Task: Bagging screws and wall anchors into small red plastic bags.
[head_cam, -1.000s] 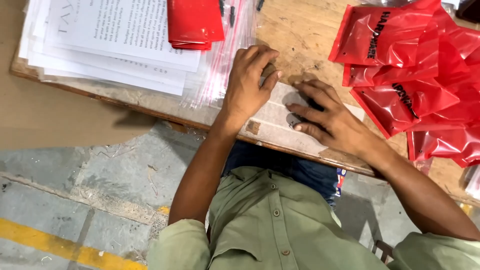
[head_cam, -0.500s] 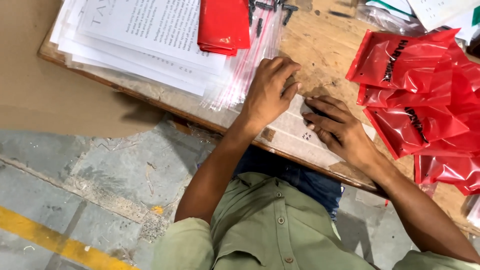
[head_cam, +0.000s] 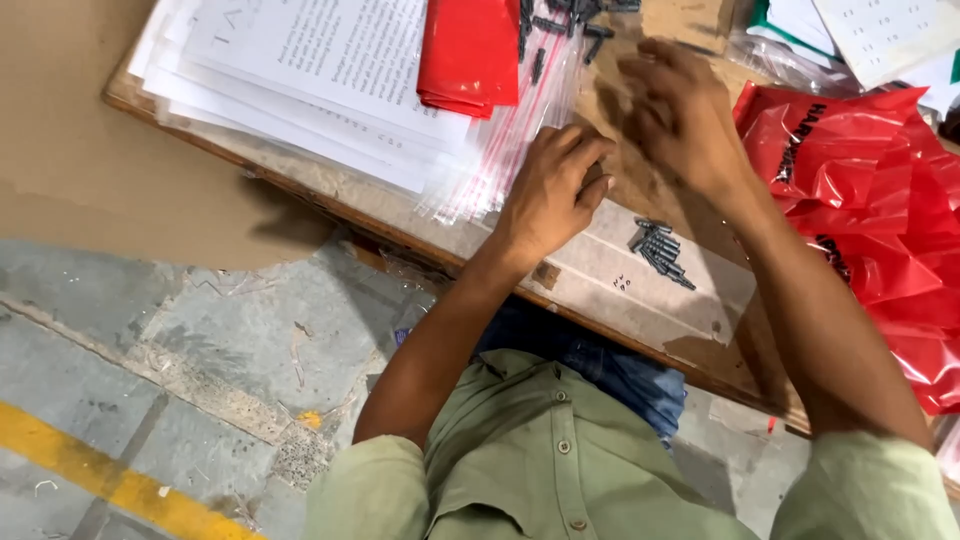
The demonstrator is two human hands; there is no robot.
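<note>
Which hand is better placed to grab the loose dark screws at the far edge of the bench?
Right. The right hand hovers near the small dark metal screws; the left hand rests on the clear zip bags.

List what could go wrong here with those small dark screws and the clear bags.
The small pile of dark screws lies loose near the table's front edge; a sweep of the blurred right hand might knock some to the floor. The clear zip bags overhang that edge beside the left hand and may slide off.

Worn wooden table over grey concrete floor, yellow stripe
</note>
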